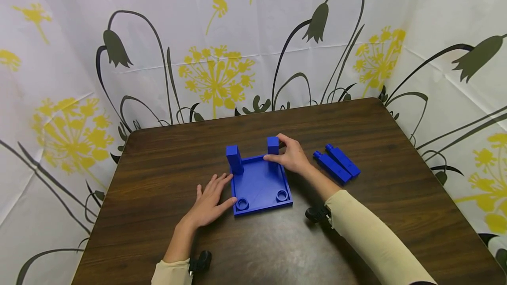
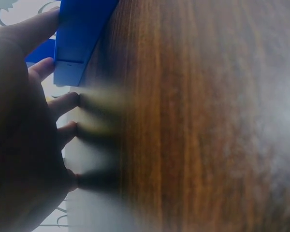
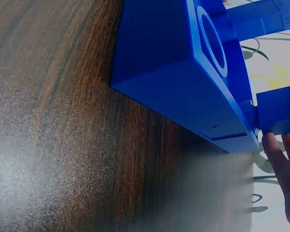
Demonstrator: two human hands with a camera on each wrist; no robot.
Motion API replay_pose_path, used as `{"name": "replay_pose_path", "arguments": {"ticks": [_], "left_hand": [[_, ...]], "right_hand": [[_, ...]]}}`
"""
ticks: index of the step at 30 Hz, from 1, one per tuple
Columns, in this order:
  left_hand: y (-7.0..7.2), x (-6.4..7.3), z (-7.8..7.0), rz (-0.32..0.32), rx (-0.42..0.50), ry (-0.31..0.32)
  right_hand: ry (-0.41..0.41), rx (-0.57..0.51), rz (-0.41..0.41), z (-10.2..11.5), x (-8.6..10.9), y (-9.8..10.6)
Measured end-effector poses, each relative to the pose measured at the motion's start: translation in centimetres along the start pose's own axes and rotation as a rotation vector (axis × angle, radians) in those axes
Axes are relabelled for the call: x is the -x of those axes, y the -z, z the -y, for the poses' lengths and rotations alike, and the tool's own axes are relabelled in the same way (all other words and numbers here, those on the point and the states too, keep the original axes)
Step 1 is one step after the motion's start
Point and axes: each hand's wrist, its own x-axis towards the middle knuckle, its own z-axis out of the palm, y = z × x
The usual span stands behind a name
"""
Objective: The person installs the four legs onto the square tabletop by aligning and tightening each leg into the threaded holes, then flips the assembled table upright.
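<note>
A square blue base with raised edges (image 1: 259,186) lies on the table, with round sockets (image 1: 282,195) at its two near corners. On its far left corner a blue block leg (image 1: 234,159) stands upright. My right hand (image 1: 291,155) grips a second blue leg (image 1: 273,144) at the far right corner, thumb on the near side. In the right wrist view, that leg (image 3: 278,108) sits tight against the corner between the fingers. My left hand (image 1: 210,201) is spread along the base's left side, its thumb and index fingertip touching the edge.
Two loose blue legs (image 1: 332,167) with pegged ends lie side by side on the brown wooden table (image 1: 166,153), right of the right hand. A flower-patterned curtain (image 1: 245,21) hangs behind the table and along its sides.
</note>
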Motion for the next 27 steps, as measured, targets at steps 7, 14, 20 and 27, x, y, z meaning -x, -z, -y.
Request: {"name": "replay_pose_path", "arguments": {"ticks": [7,14,20,27], "left_hand": [[0.10,0.05,-0.01,0.004,0.000,0.005],[0.08,0.01,-0.01,0.006,0.000,0.008],[0.10,0.00,-0.04,0.004,0.003,0.008],[0.00,-0.03,0.11,-0.001,0.013,-0.012]], "right_hand": [[-0.022,0.025,-0.008,0.24,0.02,-0.07],[-0.033,0.029,-0.009,0.54,0.07,0.10],[-0.020,0.033,-0.012,0.49,0.07,0.10],[0.017,0.056,-0.007,0.01,0.17,0.07]]}}
